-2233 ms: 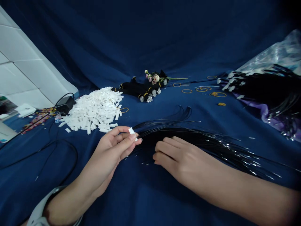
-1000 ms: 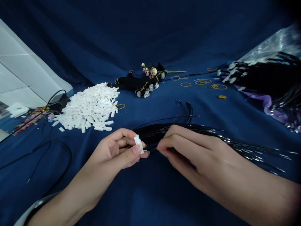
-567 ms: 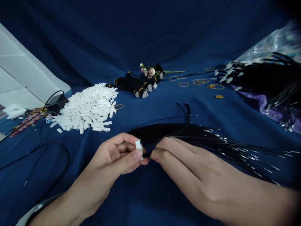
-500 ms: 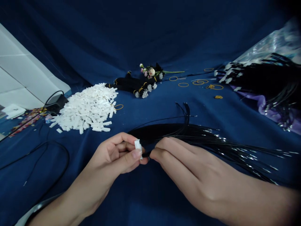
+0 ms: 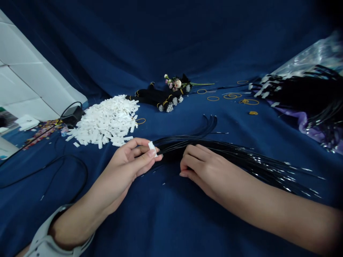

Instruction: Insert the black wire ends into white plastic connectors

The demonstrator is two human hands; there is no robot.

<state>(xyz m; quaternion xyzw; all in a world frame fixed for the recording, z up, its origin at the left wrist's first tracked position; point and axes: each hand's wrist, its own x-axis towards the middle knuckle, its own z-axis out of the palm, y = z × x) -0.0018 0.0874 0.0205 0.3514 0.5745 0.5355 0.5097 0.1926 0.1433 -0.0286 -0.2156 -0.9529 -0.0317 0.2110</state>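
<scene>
My left hand (image 5: 127, 167) pinches a small white plastic connector housing (image 5: 152, 147) between thumb and forefinger, held upright at the near end of the bundle of thin black wires (image 5: 171, 153). The wires fan out to the right and end in shiny metal tips. In front of the bundle, my right hand (image 5: 209, 169) hangs with curled fingers, thumb and forefinger close together. Whatever those fingertips hold, if anything, is hidden. A gap separates the two hands.
A heap of white connector housings (image 5: 107, 121) lies at left, beside a black adapter (image 5: 72, 116) and cable. Behind are tied black bundles (image 5: 152, 97), artificial flowers (image 5: 177, 84) and rubber bands (image 5: 213, 98). More black wires (image 5: 302, 89) lie on plastic at right.
My right hand has drawn away from the connector housing, widening the gap between the hands. My left hand, still pinching the housing, has shifted up and left. The view has turned slightly.
</scene>
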